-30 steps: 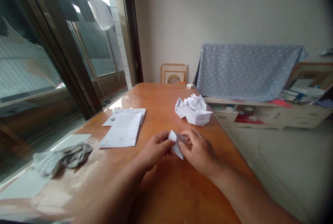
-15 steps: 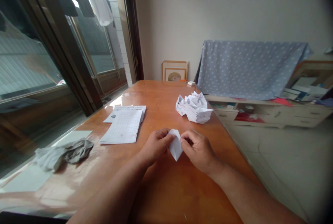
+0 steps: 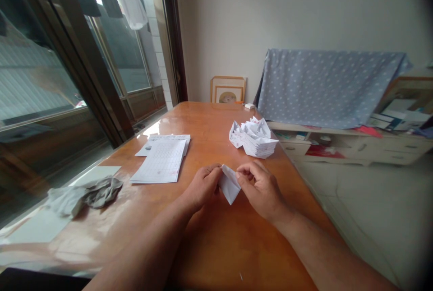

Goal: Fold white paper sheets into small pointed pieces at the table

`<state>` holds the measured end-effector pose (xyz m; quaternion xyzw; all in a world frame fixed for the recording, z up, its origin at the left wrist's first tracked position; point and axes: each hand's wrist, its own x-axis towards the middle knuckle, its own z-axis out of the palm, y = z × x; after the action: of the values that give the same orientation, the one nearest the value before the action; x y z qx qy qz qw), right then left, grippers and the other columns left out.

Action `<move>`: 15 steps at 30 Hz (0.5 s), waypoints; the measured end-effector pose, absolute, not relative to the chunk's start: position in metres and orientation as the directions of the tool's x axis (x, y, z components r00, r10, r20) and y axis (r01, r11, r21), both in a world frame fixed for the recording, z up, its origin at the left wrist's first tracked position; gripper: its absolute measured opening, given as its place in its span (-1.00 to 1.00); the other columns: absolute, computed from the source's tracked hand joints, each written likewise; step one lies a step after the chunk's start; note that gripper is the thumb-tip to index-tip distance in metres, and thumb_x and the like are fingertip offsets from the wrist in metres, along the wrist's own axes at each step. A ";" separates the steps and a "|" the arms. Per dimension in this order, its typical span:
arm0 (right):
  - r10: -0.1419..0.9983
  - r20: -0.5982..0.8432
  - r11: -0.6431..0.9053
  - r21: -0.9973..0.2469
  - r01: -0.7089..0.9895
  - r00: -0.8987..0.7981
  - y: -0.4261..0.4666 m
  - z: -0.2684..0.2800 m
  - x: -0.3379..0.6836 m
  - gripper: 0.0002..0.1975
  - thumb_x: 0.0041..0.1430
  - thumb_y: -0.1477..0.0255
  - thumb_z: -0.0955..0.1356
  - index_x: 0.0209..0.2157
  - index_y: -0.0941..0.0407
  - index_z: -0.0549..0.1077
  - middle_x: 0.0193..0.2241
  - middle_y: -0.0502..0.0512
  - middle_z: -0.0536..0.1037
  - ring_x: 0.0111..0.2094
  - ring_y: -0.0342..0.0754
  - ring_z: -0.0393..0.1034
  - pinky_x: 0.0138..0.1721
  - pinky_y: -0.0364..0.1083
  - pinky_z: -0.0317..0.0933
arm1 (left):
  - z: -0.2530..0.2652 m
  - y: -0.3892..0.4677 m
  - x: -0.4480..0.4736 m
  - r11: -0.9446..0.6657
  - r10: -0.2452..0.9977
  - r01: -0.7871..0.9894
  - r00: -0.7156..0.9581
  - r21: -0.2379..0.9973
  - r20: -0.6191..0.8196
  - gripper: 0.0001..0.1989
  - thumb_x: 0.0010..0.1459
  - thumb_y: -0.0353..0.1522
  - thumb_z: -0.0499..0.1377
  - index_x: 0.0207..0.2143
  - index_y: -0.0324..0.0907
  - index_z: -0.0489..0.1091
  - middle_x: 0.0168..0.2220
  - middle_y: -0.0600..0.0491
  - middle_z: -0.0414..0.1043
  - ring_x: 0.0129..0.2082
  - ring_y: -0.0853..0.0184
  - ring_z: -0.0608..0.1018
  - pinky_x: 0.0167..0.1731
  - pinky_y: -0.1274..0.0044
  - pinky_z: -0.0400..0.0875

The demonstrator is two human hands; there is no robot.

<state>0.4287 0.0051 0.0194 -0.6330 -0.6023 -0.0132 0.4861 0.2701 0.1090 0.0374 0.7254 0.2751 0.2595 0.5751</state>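
A small folded white paper piece (image 3: 229, 186) is pinched between my two hands just above the orange wooden table (image 3: 216, 246). My left hand (image 3: 201, 187) grips its left side with the fingertips. On the paper's right side, my right hand (image 3: 262, 188) holds the upper edge between thumb and fingers. The paper's pointed lower corner hangs toward the table. Beyond my hands, at the table's right edge, lies a pile of folded white paper pieces (image 3: 254, 138).
A stack of printed sheets (image 3: 162, 163) lies to the left, a crumpled grey cloth (image 3: 84, 195) nearer the window side. A framed picture (image 3: 228, 90) leans on the far wall. A low cabinet (image 3: 352, 144) under a dotted blue cloth stands right of the table.
The paper piece has been turned and refolded between my fingers, and its point now hangs lower. Both hands shifted slightly away from me.
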 end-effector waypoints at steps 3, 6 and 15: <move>0.764 0.539 0.152 -0.685 0.713 0.354 0.008 0.014 0.434 -0.78 0.23 0.25 0.38 -0.15 0.06 0.47 -0.19 0.13 0.54 -0.24 0.00 0.46 -0.19 -0.03 0.34 | 0.037 0.109 0.270 -0.157 0.728 0.087 0.684 0.984 0.056 -0.56 0.32 -0.16 -0.02 -0.57 -0.18 0.30 -0.64 0.07 0.34 -0.59 0.35 0.43 -0.52 0.53 0.28; 0.841 0.402 0.138 -0.807 0.574 0.362 0.013 0.008 0.436 -0.76 0.24 0.21 0.38 -0.17 0.08 0.47 -0.23 0.12 0.57 -0.26 0.00 0.49 -0.21 -0.02 0.37 | 0.038 0.108 0.270 -0.124 0.735 0.048 0.675 0.991 0.059 -0.52 0.31 -0.06 0.02 -0.50 -0.21 0.36 -0.59 0.04 0.40 -0.55 0.34 0.45 -0.46 0.51 0.32; 0.966 0.057 0.072 -0.996 -0.051 0.250 0.011 0.020 0.435 -0.42 0.17 0.14 0.44 0.16 0.10 0.40 0.05 0.24 0.54 0.00 0.12 0.45 -0.21 -0.05 0.34 | 0.036 0.112 0.269 -0.217 0.657 -0.124 0.715 0.968 0.239 -0.72 0.23 -0.18 0.21 -0.34 -0.23 0.47 -0.41 0.07 0.39 -0.42 0.40 0.36 -0.41 0.57 0.30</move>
<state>0.4352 0.0114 0.0204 -0.5272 -0.4343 0.4315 0.5893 0.2690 0.1121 0.0363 0.7080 0.1881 0.3276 0.5967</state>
